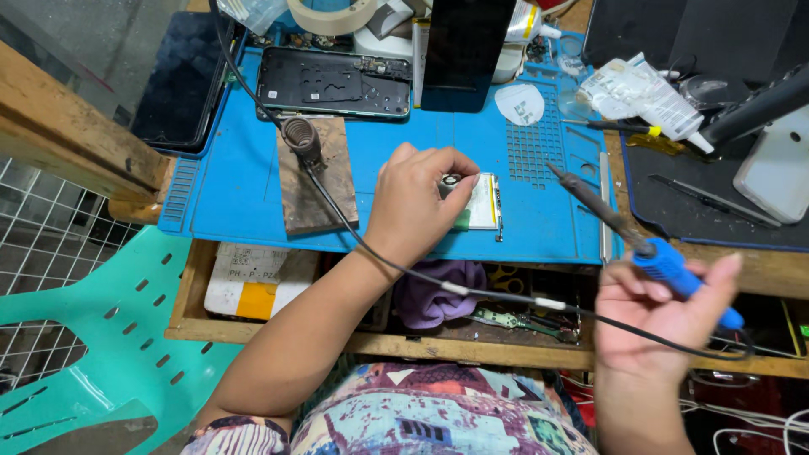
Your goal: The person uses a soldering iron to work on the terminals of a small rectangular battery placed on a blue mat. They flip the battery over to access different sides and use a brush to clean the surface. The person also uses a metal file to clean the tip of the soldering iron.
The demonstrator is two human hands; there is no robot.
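Observation:
My left hand (415, 202) rests on the blue work mat (253, 177), fingers pinched on a small flat white part (482, 202) with a round metal piece at its top edge. My right hand (666, 316) holds a blue-handled soldering iron (624, 232) off the mat's front right corner, its dark tip pointing up and left, short of the white part. The iron's black cable (506, 297) runs across under my left wrist.
A wooden block with a coiled iron stand (302, 139) sits left of my hand. An opened phone back (333, 82) and a dark phone (463, 50) lie at the far edge. An open drawer (253, 282) below holds boxes, cloth and tools. A teal plastic chair (93, 337) stands at left.

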